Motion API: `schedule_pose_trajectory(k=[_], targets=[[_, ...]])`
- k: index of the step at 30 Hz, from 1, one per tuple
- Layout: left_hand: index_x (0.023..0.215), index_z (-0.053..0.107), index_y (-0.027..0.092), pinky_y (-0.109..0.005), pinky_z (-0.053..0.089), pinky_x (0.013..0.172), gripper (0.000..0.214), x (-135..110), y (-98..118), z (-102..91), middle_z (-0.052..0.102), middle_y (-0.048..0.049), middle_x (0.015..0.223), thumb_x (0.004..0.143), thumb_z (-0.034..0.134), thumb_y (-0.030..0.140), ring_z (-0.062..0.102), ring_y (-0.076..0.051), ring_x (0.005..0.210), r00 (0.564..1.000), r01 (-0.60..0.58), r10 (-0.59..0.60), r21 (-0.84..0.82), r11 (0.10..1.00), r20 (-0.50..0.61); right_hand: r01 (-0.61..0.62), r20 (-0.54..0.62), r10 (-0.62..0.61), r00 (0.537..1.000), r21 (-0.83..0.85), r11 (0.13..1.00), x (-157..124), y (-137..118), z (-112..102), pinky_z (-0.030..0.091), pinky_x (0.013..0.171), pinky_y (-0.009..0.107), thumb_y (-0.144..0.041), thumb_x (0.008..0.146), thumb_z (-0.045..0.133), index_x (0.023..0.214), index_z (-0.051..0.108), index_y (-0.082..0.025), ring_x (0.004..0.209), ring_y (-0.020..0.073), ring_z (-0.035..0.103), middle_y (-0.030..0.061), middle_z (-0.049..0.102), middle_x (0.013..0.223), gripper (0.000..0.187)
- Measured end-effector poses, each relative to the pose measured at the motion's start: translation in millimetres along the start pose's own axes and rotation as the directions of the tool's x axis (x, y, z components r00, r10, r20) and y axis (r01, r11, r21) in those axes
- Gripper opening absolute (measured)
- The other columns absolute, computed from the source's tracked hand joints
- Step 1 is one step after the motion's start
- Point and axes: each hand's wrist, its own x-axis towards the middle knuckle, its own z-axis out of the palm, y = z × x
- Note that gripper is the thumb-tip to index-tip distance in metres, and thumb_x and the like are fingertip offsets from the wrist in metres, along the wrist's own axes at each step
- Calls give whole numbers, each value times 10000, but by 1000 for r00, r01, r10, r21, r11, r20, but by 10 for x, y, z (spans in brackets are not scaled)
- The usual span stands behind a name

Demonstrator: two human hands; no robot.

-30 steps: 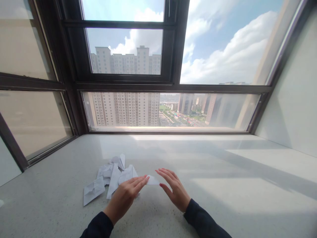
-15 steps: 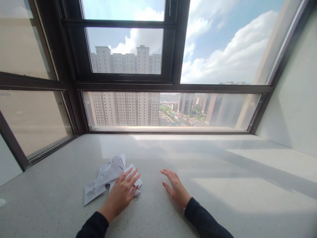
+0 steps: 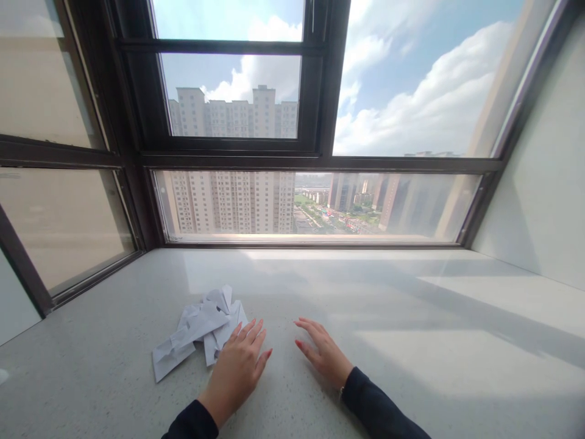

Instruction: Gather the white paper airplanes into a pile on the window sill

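Observation:
On the left part of the pale speckled sill (image 3: 292, 390) lies a loose heap of folded white paper pieces (image 3: 201, 326), some overlapping at odd angles. My left hand (image 3: 240, 363) is palm down at the heap's right edge, fingers extended and thumb apart; it hides part of the paper, and whether it touches it I cannot tell. My right hand (image 3: 323, 352) is farther right over the sill, its fingers stretched toward the left with the thumb separated. Nothing is held in it.
A dark-framed window (image 3: 320, 163) rises behind the sill, with tower blocks (image 3: 233, 201) outside. A white wall (image 3: 543, 158) bounds the right side. Sunlight and shadow bands cross the sill. A small white thing (image 3: 3, 375) shows at the left edge.
My left hand has moved right and slightly down, away from the middle of the paper heap, uncovering more of it. The paper pieces have shifted a little. My right hand has barely moved.

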Motion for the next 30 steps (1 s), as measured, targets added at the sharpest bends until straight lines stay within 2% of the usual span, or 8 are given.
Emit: schedule_pose_trajectory(k=[4,9,13,19,24,30], targets=[[1093,522,158,-414,382,926,313,-4,163,143,527,-110,1183,845,370,273,469,-216,1099,1000,31,-30,-140,990,5,-18,71,19,997,-12,1000,-12,15,29,335,958,393,-372,820,414,1132,495,-153,1114,228,436,127,534,1163,390],[1211,423,184,-353,365,962,380,-50,159,207,473,-84,1247,841,391,262,415,-188,1151,990,-114,134,-311,943,45,-14,98,18,995,-41,999,-34,42,58,313,973,407,-358,820,417,1159,474,-144,1135,235,421,132,529,1173,406],[1252,369,210,-346,344,983,404,-84,105,190,431,-62,1286,852,372,268,381,-177,1178,982,-130,172,-380,916,79,-10,115,18,993,-73,997,-44,48,57,308,980,412,-358,821,415,1175,461,-143,1151,239,408,133,515,1193,417],[1273,339,209,-377,317,996,440,-101,118,231,408,-59,1303,852,370,332,362,-193,1191,974,-121,182,-379,918,131,9,138,5,990,-96,995,-41,52,45,304,980,422,-417,820,409,1183,452,-140,1152,245,405,139,510,1198,459],[1288,311,227,-373,314,996,448,-111,120,240,405,-59,1305,860,350,352,364,-195,1189,976,-157,202,-370,916,85,22,170,1,985,-132,991,-44,29,33,294,987,411,-433,818,406,1187,450,-121,1161,247,393,149,494,1211,485],[1296,297,216,-368,318,993,466,-118,126,216,400,-64,1309,864,320,388,359,-196,1191,975,-138,188,-343,929,117,27,169,-1,986,-153,988,-47,4,40,290,984,421,-441,817,399,1191,448,-119,1158,251,393,149,492,1214,496]])
